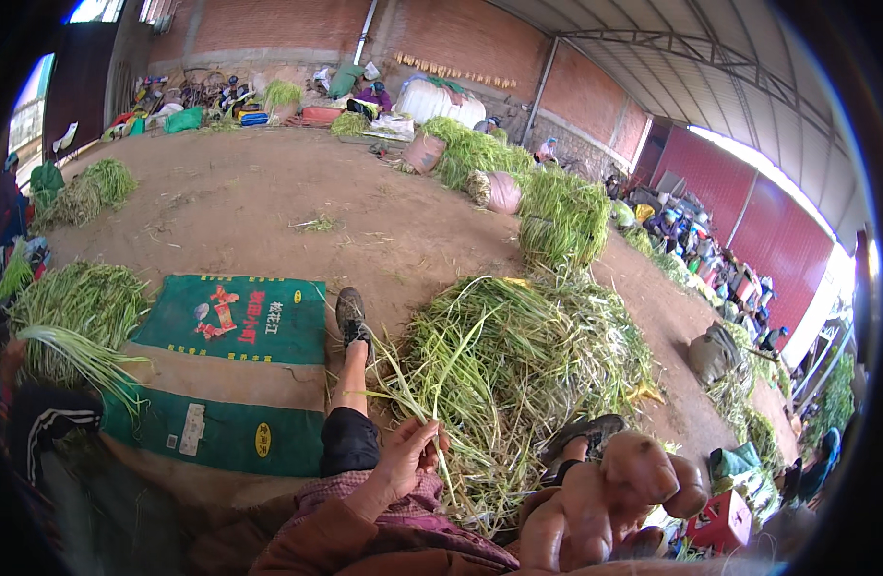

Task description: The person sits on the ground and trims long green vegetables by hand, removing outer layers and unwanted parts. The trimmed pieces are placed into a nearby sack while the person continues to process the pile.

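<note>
My left hand (pixel 411 448) pinches a few long, thin green stalks (pixel 441 403) between thumb and fingers, above my lap. Their leaves fan upward, and a pale stem hangs below the fingers. Raised close to the camera at the lower right is my right hand (pixel 614 489); its fingers are bent and apart, and I see nothing in them. A large loose heap of the same stalks (pixel 499 353) lies on the ground between my feet. Green printed sacks (pixel 297 331) are spread flat on the floor left of my leg.
At the left edge a person's hand (pixel 13 354) is beside a bundle of pale-stemmed stalks (pixel 81 345). Tall tied bundles (pixel 565 216) stand beyond the heap. A red plastic crate (pixel 722 520) sits at the lower right. Several people work along the walls.
</note>
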{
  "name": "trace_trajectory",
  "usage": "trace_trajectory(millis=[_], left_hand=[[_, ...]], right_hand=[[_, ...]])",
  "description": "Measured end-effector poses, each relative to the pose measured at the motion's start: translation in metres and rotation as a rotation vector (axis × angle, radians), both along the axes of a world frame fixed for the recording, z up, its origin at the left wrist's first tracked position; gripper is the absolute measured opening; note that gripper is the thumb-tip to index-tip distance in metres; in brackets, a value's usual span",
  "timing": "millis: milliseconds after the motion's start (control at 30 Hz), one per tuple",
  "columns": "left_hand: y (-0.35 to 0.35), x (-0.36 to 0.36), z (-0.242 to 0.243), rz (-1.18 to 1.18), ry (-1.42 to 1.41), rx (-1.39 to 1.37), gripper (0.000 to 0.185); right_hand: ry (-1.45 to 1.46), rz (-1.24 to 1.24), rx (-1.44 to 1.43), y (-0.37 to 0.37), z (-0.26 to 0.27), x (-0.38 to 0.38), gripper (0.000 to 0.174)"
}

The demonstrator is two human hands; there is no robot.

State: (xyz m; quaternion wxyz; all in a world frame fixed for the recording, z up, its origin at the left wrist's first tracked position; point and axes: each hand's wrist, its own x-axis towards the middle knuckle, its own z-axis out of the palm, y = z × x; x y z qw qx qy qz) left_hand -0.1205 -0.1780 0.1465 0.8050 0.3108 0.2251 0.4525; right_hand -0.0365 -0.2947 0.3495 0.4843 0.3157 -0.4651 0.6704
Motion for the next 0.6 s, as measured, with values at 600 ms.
trace_trajectory(millis=[600], left_hand=[[0.004,-0.006,-0.011,-0.018,-0.038,0.064,0.023]], right_hand=[[0.012,-0.636,-0.129,-0.033,-0.013,0.006,0.031]])
